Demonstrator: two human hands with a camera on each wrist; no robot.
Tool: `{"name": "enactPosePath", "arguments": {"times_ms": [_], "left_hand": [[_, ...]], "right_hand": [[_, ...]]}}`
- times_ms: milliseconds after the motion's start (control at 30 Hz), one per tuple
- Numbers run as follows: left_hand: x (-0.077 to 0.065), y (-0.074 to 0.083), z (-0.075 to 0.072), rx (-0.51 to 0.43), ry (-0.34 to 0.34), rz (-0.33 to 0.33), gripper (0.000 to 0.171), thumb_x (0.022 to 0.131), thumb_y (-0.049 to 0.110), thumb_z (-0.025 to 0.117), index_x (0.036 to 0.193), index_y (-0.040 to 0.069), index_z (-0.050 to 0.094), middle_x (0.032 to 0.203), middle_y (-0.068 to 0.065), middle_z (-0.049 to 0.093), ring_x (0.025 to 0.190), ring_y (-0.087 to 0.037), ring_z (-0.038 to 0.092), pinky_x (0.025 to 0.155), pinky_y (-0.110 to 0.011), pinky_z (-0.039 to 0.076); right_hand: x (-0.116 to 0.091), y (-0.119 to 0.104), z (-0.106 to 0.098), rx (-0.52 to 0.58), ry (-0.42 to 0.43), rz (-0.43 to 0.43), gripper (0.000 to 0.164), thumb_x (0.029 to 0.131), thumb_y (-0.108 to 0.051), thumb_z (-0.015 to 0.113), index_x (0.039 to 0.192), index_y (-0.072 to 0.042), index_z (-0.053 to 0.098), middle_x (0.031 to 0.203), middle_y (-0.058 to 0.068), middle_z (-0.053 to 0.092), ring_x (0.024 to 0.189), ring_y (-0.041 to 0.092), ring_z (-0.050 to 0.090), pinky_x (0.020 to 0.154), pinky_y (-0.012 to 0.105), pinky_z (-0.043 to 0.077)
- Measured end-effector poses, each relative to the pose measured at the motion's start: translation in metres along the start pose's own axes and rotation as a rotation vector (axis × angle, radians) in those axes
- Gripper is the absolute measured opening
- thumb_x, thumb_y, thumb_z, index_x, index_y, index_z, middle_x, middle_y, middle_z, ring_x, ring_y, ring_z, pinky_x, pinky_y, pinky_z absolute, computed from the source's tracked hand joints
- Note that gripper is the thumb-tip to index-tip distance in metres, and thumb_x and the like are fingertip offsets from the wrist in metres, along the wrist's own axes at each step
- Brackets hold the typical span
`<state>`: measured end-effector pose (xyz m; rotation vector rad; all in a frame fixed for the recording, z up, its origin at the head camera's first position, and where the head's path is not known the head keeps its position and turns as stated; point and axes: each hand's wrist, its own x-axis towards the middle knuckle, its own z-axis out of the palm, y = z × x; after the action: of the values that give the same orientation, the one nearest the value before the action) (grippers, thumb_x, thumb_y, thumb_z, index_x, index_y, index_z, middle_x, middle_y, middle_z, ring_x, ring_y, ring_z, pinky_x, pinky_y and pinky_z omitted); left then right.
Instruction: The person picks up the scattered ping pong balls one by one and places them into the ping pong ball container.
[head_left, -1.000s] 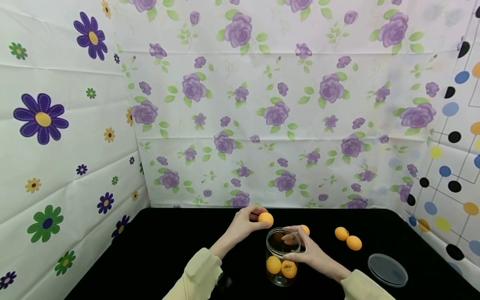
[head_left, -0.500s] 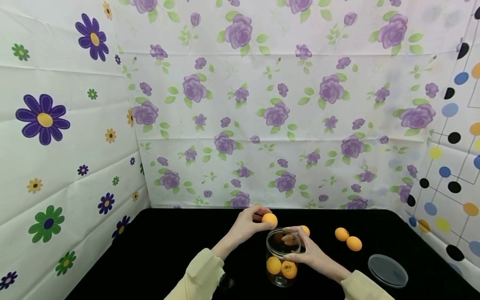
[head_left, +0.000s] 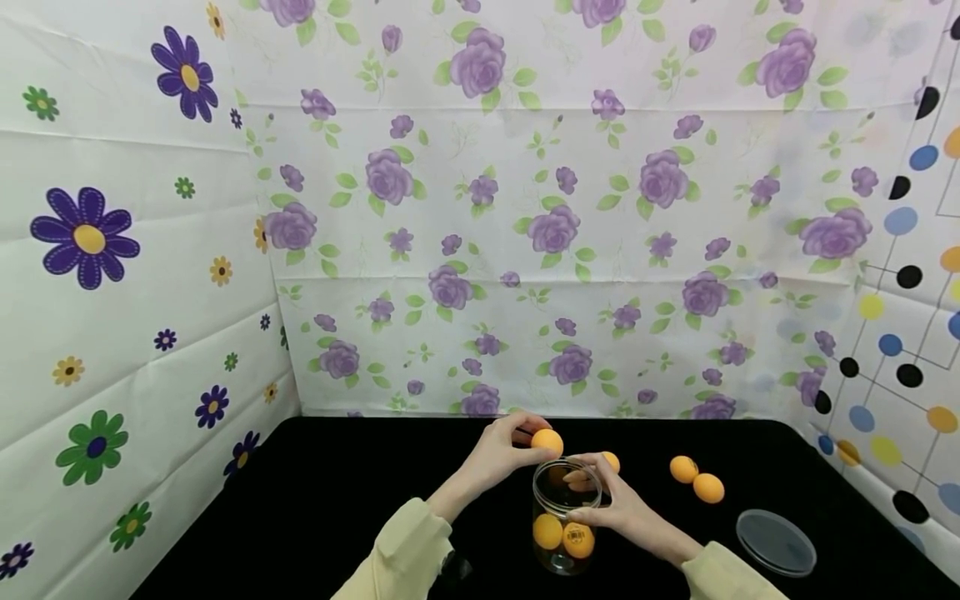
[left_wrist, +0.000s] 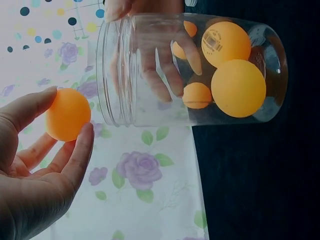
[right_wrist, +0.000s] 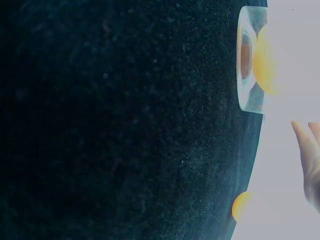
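An orange ping-pong ball is pinched between the thumb and fingers of my left hand, just outside the left side of the jar's mouth. The clear jar stands upright and uncapped with two orange balls at its bottom; one bears a dark printed mark. My right hand grips the jar near its rim, thumb in front and fingers round the back. Through the jar wall in the left wrist view, the right hand's fingers show, along with smaller-looking balls beyond.
Behind the right hand, another ball is partly hidden. Two balls lie side by side to the right on the black tabletop. A clear round lid lies at the front right. Flower-patterned sheets hang around the table.
My left hand has moved slightly right and down with its ball, closer to the jar's mouth. The right hand and jar have stayed in place.
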<state>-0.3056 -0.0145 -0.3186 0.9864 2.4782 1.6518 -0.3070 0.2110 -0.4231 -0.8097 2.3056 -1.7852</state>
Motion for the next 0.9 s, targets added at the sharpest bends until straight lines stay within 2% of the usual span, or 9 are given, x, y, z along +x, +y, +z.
{"name": "enactPosePath", "arguments": {"times_ms": [200, 300, 467, 900], "left_hand": [[0.01, -0.022, 0.006, -0.002, -0.013, -0.005, 0.031, 0.082, 0.019, 0.069, 0.11, 0.008, 0.061, 0.102, -0.001, 0.057, 0.089, -0.021, 0.055, 0.071, -0.03, 0.046], [0.012, -0.026, 0.008, 0.01, -0.023, -0.002, 0.031, 0.081, 0.024, 0.07, 0.109, 0.013, 0.061, 0.101, 0.003, 0.057, 0.088, -0.016, 0.054, 0.071, -0.029, 0.046], [0.012, -0.026, 0.01, 0.007, -0.044, 0.004, 0.032, 0.081, 0.028, 0.07, 0.109, 0.014, 0.061, 0.1, 0.005, 0.057, 0.087, -0.014, 0.055, 0.07, -0.029, 0.047], [0.013, -0.024, 0.015, -0.002, -0.081, 0.016, 0.032, 0.081, 0.026, 0.07, 0.109, 0.013, 0.061, 0.098, 0.007, 0.057, 0.085, -0.011, 0.055, 0.07, -0.027, 0.047]], "right_hand": [[0.0, 0.001, 0.0, -0.007, 0.003, 0.008, 0.051, 0.09, -0.012, 0.057, 0.134, -0.014, 0.03, 0.13, 0.015, 0.039, 0.116, 0.032, 0.038, 0.083, 0.046, 0.041], [0.0, 0.001, 0.0, -0.004, 0.003, 0.017, 0.051, 0.09, -0.013, 0.057, 0.134, -0.015, 0.03, 0.131, 0.015, 0.039, 0.117, 0.032, 0.037, 0.083, 0.046, 0.04], [0.0, 0.001, 0.0, -0.003, 0.006, 0.03, 0.052, 0.09, -0.014, 0.057, 0.134, -0.015, 0.029, 0.131, 0.015, 0.039, 0.117, 0.032, 0.037, 0.083, 0.046, 0.04], [0.0, 0.001, -0.001, 0.004, -0.002, 0.024, 0.049, 0.091, -0.014, 0.057, 0.132, -0.014, 0.03, 0.131, 0.016, 0.039, 0.118, 0.031, 0.037, 0.085, 0.048, 0.039]]}}
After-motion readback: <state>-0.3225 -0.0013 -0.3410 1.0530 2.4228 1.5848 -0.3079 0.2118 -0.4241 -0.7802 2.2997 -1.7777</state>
